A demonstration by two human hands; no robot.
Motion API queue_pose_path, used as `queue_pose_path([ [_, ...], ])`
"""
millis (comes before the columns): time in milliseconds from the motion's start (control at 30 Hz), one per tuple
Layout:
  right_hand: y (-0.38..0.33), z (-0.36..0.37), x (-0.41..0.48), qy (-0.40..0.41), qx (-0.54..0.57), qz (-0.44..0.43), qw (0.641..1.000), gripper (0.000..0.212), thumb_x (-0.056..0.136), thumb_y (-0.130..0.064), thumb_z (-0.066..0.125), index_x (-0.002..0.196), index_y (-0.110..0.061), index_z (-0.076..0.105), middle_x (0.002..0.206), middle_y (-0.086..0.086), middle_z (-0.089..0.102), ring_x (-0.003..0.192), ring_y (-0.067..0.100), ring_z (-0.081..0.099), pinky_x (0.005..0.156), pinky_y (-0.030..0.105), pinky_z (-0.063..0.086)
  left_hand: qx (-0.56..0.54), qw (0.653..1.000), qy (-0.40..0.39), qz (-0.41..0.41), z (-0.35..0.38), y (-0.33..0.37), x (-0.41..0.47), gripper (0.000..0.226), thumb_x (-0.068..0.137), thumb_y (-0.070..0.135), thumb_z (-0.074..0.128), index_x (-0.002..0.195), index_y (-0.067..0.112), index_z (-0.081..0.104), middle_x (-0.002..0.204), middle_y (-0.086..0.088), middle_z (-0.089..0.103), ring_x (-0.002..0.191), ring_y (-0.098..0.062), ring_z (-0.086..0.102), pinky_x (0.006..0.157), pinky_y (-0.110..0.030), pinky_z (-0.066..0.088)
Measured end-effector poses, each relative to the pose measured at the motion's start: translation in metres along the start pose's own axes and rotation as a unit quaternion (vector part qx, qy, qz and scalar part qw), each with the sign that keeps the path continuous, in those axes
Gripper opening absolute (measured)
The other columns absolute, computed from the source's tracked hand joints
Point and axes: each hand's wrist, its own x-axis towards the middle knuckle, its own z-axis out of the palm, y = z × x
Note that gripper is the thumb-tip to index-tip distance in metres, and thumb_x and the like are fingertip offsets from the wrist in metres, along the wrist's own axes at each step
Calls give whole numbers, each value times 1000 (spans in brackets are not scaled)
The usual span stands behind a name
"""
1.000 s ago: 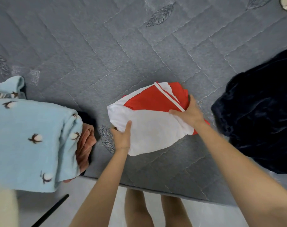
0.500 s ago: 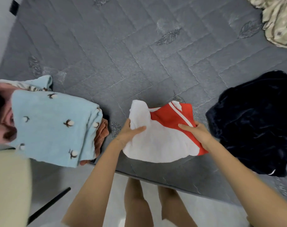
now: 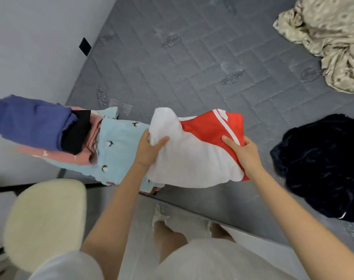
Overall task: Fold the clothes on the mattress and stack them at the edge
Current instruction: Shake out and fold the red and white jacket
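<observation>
1. Mattress (image 3: 192, 57): grey, quilted in squares, stitched with leaf motifs; fills most of the view.
2. Cream cushioned seat (image 3: 46, 223): stands off the mattress, beside its near left corner.
3. Dark navy garment (image 3: 323, 164): lies unfolded and rumpled at the mattress's near right edge.
4. Beige cloth (image 3: 329, 41): lies crumpled on the mattress's far right part.
5. Stack of folded clothes at the mattress's near left corner: light blue piece (image 3: 119, 146) with small cotton-flower prints on top, pink piece (image 3: 57, 156) under it, then black piece (image 3: 77, 132) and blue piece (image 3: 28, 122) jutting past the mattress's left edge.
6. Red-and-white garment (image 3: 192, 158): folded into a thick oblong bundle, mostly white, with a red panel and white stripes at its far right corner. Hangs between both hands over the mattress's near edge, left end over the light blue piece; cannot tell whether it rests there.
7. Right hand (image 3: 244, 152): grips the bundle's right end, one finger laid along the red panel, the others curled round the edge.
8. Left hand (image 3: 149, 150): grips the bundle's left end, thumb on top of the white cloth, fingers hidden beneath.
9. Black tag (image 3: 84, 46): sticks out at the mattress's left edge.
</observation>
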Motion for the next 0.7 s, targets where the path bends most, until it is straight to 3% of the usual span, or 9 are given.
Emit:
queue_pose_path([
  [100, -13, 49, -22, 26, 3, -20, 999, 24, 73, -41, 80, 86, -26, 68, 81, -14, 71, 72, 2, 67, 63, 18, 50, 10, 1000, 1, 20, -54, 6, 11, 43, 79, 34, 77, 110, 18, 53, 99, 12, 57, 98, -13, 54, 72, -11, 39],
  [200, -20, 97, -47, 41, 36, -37, 998, 20, 74, -40, 80, 84, -28, 67, 78, -16, 71, 69, -2, 67, 57, 11, 49, 29, 998, 10, 48, -114, 6, 18, 48, 79, 33, 77, 116, 20, 49, 102, 19, 52, 101, -9, 48, 72, -3, 36],
  [300, -23, 147, -70, 44, 62, -49, 996, 16, 76, -37, 79, 84, -29, 67, 78, -17, 71, 68, -4, 66, 54, 8, 48, 57, 996, 10, 71, -169, 3, 27, 55, 81, 34, 75, 123, 11, 49, 113, 5, 55, 106, -14, 50, 86, -21, 35],
  [433, -17, 200, -86, 40, 70, -43, 996, 30, 79, -38, 76, 102, -21, 67, 96, -9, 72, 83, 5, 68, 70, 19, 53, 68, 995, -3, 68, -211, -7, 45, 47, 85, 32, 71, 121, 9, 51, 116, -1, 58, 108, -18, 53, 92, -30, 40],
  [567, -3, 227, -83, 47, 81, -17, 995, 26, 80, -40, 75, 100, -27, 64, 101, -7, 70, 90, 10, 67, 77, 26, 53, 54, 996, -7, 68, -224, -21, 61, 38, 88, 33, 66, 119, 14, 53, 113, 5, 59, 103, -12, 53, 90, -28, 40],
  [700, 17, 239, -66, 54, 88, 10, 995, 39, 81, -39, 74, 113, -20, 62, 107, -3, 69, 97, 16, 67, 84, 31, 54, 46, 998, -2, 49, -220, -44, 77, 35, 96, 31, 56, 121, 8, 53, 117, -4, 59, 108, -19, 54, 102, -42, 41],
])
